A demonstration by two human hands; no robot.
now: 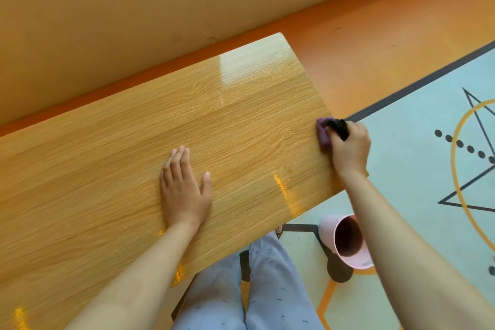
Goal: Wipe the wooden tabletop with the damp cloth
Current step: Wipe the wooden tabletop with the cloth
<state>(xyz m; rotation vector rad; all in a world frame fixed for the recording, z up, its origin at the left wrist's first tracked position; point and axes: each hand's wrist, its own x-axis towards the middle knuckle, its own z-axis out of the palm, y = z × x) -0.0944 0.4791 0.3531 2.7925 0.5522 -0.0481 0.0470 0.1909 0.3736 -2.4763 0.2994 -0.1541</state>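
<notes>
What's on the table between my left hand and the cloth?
Nothing but bare, glossy tabletop lies between the left hand and the purple cloth gripped by the right hand, head view.

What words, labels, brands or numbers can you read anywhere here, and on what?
None. The tabletop, cloth and pink bucket carry no writing.
The floor mat shows only lines, a ring and dots, no letters.
The small dark marks on the trousers are too small to read.
</notes>
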